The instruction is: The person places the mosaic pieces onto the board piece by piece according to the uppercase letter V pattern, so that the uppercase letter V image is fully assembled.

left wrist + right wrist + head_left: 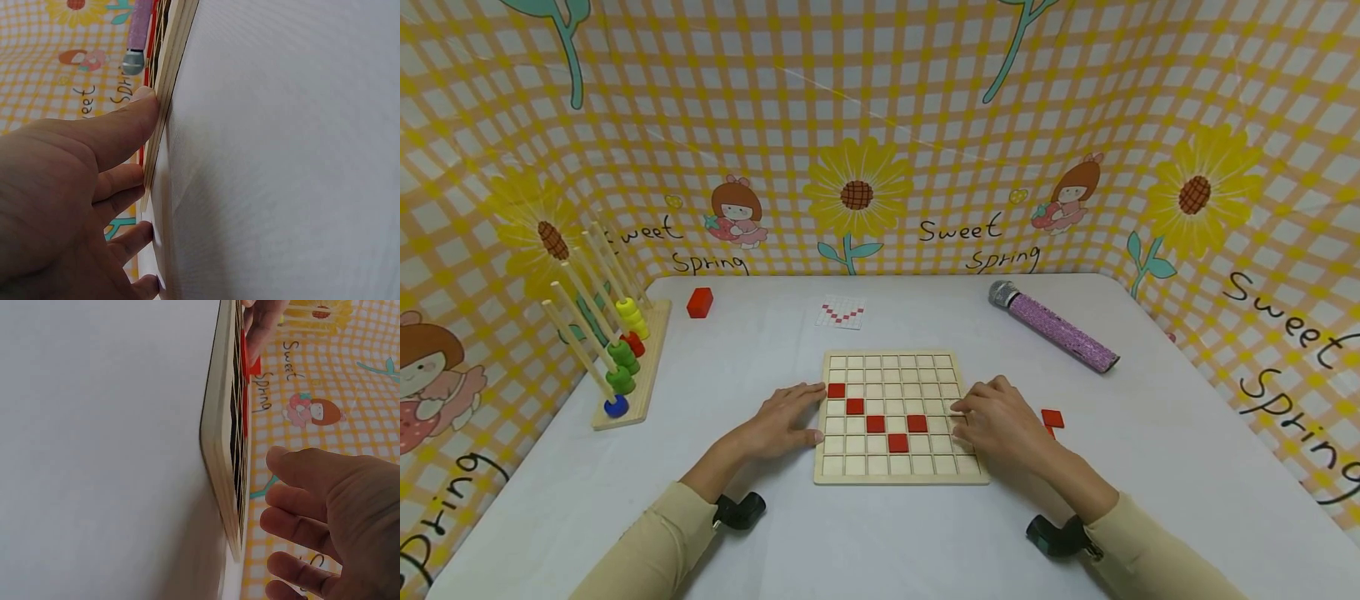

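A wooden grid board [896,471] lies flat on the white table, with several red square tiles [876,424] in its cells, most of them in a slanting line. My left hand [775,425] rests at the board's left side; in the left wrist view its thumb [134,119] touches the wooden edge [167,81], and its fingers are spread. Just over the right edge is my right hand [1007,425], its fingers bent loosely. Nothing shows between thumb and fingers of the right hand [362,519] in the right wrist view, where it is apart from the board [219,450].
Loose red tiles [1052,418] lie right of the right hand, partly hidden. Behind the board is a small pattern card [841,312]. A purple microphone [1060,331] lies at back right. At left stand a bead-peg stand [651,367] and a red block [700,302].
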A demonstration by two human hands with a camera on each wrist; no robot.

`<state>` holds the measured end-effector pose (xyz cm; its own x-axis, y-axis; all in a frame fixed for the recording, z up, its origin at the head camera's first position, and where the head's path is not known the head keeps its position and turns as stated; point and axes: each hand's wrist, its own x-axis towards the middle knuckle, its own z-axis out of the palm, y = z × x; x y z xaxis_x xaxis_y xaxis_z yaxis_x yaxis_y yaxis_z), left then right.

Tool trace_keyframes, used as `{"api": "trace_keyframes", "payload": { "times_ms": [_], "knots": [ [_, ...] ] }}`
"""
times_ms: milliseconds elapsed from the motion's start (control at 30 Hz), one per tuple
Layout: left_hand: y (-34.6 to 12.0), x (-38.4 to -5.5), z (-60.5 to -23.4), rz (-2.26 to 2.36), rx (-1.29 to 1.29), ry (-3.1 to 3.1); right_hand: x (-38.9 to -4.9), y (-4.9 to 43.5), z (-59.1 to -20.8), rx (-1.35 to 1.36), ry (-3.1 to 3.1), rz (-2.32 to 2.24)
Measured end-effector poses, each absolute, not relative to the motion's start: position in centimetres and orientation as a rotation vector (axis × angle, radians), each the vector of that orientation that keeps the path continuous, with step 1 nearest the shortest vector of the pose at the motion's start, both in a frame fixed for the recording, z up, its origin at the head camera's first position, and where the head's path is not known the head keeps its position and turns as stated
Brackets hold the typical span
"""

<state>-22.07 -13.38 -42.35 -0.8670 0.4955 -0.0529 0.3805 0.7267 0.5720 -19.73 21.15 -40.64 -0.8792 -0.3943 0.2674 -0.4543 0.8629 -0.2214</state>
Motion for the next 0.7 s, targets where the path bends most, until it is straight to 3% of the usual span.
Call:
{"api": "trace_keyframes", "payload": {
  "times_ms": [700],
  "knots": [
    [-13.2, -22.1, -42.4, 0.835, 0.669, 2.737, -17.7, 28.2, -40.7, 0.552, -2.816, 0.347]
  ]
}}
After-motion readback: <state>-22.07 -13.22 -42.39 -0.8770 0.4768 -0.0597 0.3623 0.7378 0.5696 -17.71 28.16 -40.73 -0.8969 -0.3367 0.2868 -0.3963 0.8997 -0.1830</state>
